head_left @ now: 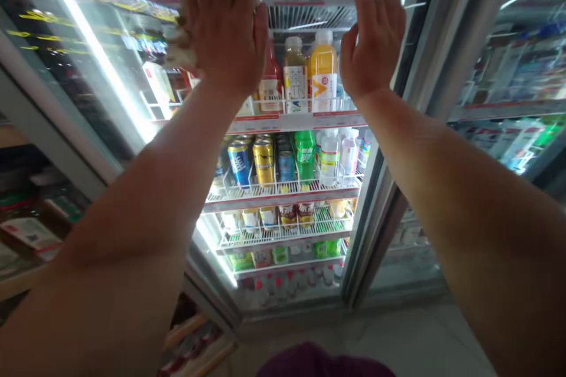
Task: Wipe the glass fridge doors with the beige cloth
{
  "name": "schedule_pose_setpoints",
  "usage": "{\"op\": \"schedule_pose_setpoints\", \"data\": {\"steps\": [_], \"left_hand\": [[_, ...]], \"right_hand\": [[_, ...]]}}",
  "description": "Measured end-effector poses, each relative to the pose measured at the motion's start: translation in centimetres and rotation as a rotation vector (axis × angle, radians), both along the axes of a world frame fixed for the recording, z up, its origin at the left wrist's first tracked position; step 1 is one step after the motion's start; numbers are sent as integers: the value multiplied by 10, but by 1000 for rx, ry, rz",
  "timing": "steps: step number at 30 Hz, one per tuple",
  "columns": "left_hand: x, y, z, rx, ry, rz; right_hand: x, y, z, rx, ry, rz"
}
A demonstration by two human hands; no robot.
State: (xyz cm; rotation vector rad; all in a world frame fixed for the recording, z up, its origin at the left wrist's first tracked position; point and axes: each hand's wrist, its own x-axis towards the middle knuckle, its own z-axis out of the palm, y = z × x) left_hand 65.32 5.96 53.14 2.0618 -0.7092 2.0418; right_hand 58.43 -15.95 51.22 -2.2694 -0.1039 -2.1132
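My left hand is raised at the top of the view with its fingers stretched upward, their tips cut off by the frame. My right hand is up as well, palm forward and fingers extended. Both are in front of the upper shelves of a lit drinks fridge, and no grasped object shows in either. Between them stand an orange juice bottle, a tea bottle and a red bottle. Something beige and blurred shows beside my left hand; what it is I cannot tell.
Lower shelves carry a gold can, a blue can, a green bottle and clear bottles. A metal door frame runs along the right. Dark bottles stand on a shelf at left. Tiled floor lies below.
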Motion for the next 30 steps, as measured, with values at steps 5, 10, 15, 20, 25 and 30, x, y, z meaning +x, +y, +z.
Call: {"op": "schedule_pose_setpoints", "data": {"steps": [5,10,15,20,25,30], "left_hand": [[-12,-14,-36,352,66,-218],[18,6,-1,336,-28,-106],[14,10,-4,16,-89,-14],[-16,-11,-54,649,130,-296],[-21,1,-28,211,86,-296],[-23,-11,-47,193,87,-205]], "right_hand": [[-1,1,-1,9,45,12],[1,0,-3,-1,41,-2],[0,-2,-5,-37,10,-35],[-1,0,-4,-45,-14,-35],[0,-2,-5,-18,7,-46],[-1,-1,-6,-20,-2,-46]]}}
